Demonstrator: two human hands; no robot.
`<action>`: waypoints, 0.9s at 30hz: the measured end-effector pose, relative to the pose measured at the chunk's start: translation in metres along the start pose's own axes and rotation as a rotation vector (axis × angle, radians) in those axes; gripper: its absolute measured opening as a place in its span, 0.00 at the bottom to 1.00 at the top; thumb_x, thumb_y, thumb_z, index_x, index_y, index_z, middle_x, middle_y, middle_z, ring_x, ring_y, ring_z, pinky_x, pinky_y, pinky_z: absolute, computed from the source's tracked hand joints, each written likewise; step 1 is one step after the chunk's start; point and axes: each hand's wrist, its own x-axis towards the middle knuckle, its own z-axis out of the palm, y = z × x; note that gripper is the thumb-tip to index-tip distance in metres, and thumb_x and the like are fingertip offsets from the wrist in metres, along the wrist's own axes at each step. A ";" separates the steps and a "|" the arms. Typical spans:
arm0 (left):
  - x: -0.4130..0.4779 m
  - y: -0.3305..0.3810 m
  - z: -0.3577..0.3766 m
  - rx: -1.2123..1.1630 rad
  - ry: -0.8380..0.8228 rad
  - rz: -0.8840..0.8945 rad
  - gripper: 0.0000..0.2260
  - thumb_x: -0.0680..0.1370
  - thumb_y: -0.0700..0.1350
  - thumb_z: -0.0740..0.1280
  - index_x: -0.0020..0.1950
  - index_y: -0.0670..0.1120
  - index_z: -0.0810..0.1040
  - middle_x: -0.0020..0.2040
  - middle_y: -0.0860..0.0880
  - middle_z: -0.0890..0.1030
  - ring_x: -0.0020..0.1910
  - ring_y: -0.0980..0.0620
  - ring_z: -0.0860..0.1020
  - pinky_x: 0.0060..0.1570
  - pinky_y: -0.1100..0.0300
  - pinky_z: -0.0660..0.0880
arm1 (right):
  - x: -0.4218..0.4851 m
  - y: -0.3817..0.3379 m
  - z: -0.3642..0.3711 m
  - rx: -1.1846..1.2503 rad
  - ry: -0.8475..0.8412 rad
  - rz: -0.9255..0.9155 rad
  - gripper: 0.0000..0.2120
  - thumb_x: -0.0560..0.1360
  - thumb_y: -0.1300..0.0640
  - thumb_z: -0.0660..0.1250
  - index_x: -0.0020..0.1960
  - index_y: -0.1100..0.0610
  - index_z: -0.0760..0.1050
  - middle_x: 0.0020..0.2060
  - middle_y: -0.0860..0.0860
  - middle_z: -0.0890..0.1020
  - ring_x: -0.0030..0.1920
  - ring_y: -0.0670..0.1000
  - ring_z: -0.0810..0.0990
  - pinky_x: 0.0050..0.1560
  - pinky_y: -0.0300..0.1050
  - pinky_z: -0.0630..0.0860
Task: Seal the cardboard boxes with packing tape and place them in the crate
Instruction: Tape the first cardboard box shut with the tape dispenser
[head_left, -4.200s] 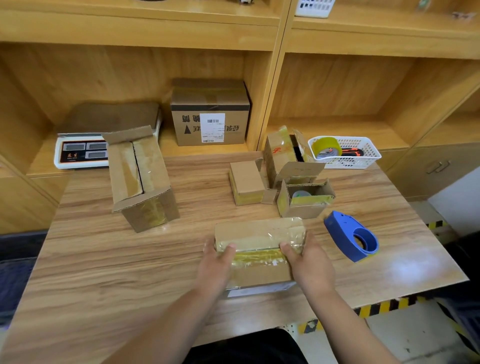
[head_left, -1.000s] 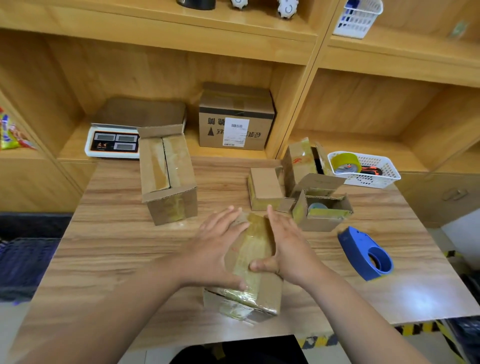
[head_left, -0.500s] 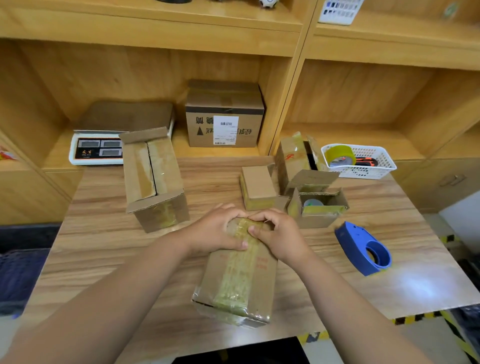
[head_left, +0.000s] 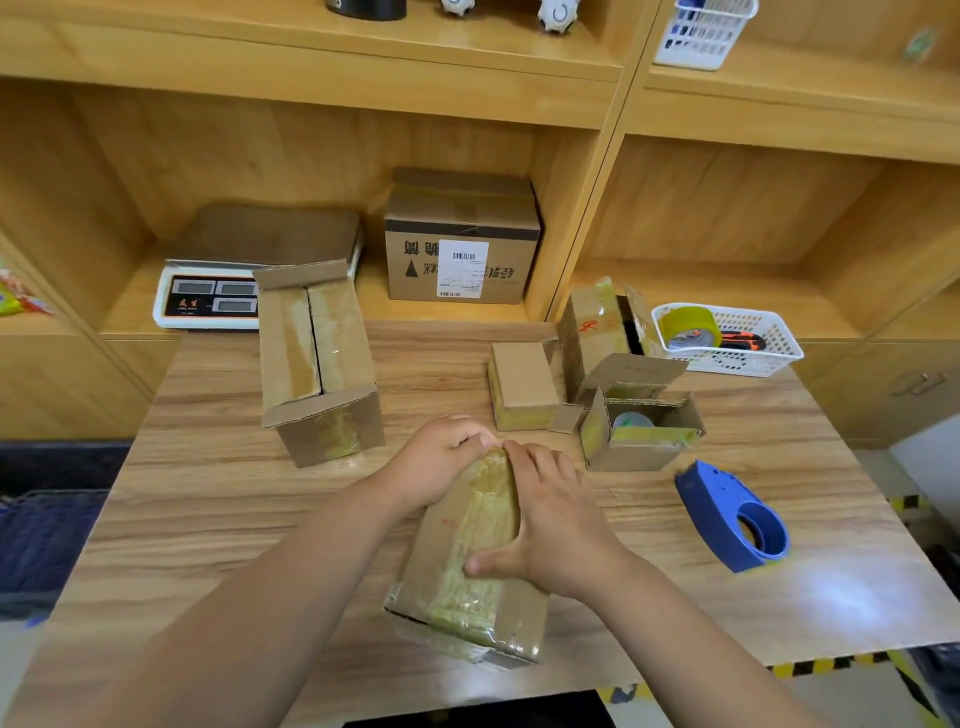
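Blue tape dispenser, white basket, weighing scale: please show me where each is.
Blue tape dispenser (head_left: 711, 504), head view, on its blue body.
White basket (head_left: 748, 359), head view, on its front wall.
Weighing scale (head_left: 208, 301), head view, on its display panel.

- You're at what looks like a small packing or shipping station.
- Your wooden table (head_left: 208, 519) holds cardboard boxes (head_left: 317, 364) and a blue tape dispenser (head_left: 732, 519).
- A weighing scale (head_left: 208, 301) and a barcode-labelled carton (head_left: 462, 244) sit on the shelf (head_left: 375, 307) ahead.

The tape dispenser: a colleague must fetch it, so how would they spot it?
Look at the wooden table, then its right side, nearer the person than the small open box. The tape dispenser lies apart there, the only blue plastic thing among brown cardboard.
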 end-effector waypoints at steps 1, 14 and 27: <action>0.000 0.000 0.001 -0.011 0.004 -0.015 0.10 0.80 0.39 0.61 0.51 0.41 0.82 0.47 0.52 0.80 0.48 0.60 0.76 0.49 0.74 0.68 | 0.001 -0.001 -0.002 0.004 -0.003 0.011 0.60 0.51 0.21 0.58 0.75 0.51 0.50 0.65 0.46 0.62 0.64 0.51 0.59 0.66 0.48 0.59; -0.004 -0.001 0.002 -0.094 0.121 -0.121 0.10 0.82 0.41 0.56 0.58 0.51 0.73 0.44 0.56 0.75 0.41 0.61 0.73 0.38 0.75 0.67 | 0.052 0.001 -0.012 0.270 0.220 0.158 0.24 0.75 0.41 0.64 0.30 0.53 0.59 0.26 0.48 0.68 0.34 0.54 0.69 0.28 0.47 0.56; -0.004 -0.005 0.004 -0.080 0.131 -0.143 0.12 0.82 0.43 0.56 0.62 0.52 0.74 0.44 0.56 0.75 0.41 0.49 0.72 0.32 0.73 0.66 | -0.024 -0.034 0.009 -0.096 0.108 0.003 0.48 0.71 0.29 0.54 0.78 0.57 0.43 0.77 0.52 0.47 0.76 0.51 0.37 0.73 0.55 0.32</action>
